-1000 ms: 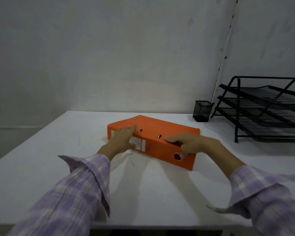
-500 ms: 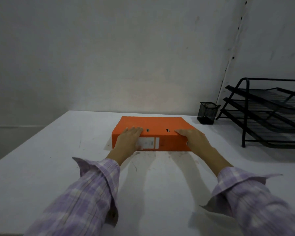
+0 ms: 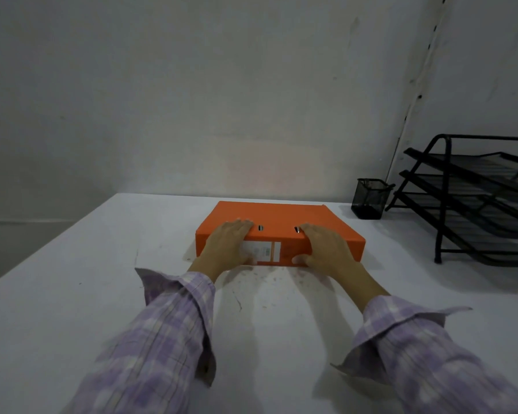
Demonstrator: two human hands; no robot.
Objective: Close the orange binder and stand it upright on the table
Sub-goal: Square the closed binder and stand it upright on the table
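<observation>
The orange binder (image 3: pixel 277 218) lies flat and closed on the white table (image 3: pixel 72 294), its spine with a white label facing me. My left hand (image 3: pixel 226 245) clasps the left part of the spine, fingers over the top cover and thumb at the bottom edge. In the same way my right hand (image 3: pixel 326 248) grips the right part of the spine, thumb low against it. Two small metal slots show on the cover between my hands.
A black mesh pen cup (image 3: pixel 370 198) stands at the back right near the wall. A black tiered paper tray (image 3: pixel 473 201) fills the right side of the table. Scuff marks lie on the table just in front of the binder.
The binder has turned from a slanted position until its spine faces me squarely. Both hands moved with it, and their thumbs now hook onto the lower spine edge.
</observation>
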